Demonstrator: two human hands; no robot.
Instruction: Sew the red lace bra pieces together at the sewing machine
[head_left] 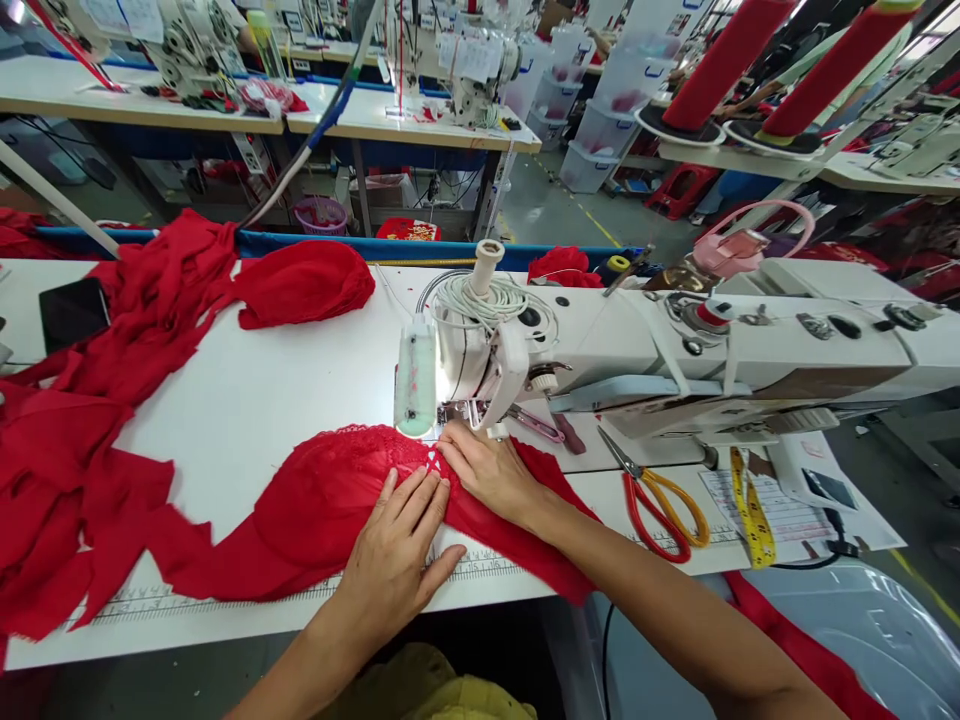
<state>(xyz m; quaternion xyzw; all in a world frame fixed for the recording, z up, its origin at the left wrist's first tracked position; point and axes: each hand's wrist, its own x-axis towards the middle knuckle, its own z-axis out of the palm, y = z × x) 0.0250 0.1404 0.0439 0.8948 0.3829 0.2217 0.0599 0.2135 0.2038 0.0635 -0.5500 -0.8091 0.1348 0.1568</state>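
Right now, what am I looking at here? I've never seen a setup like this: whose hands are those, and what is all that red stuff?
This is one picture from a camera worn on a person's head, looking down at their own bare hands. The left hand lies flat on a red lace piece, and the right hand presses the same piece just in front of the sewing machine. Neither hand grips anything. On the white table lie a pile of red fabric, scissors with orange handles, a yellow tape measure and a dark phone. Behind are more sewing tables.
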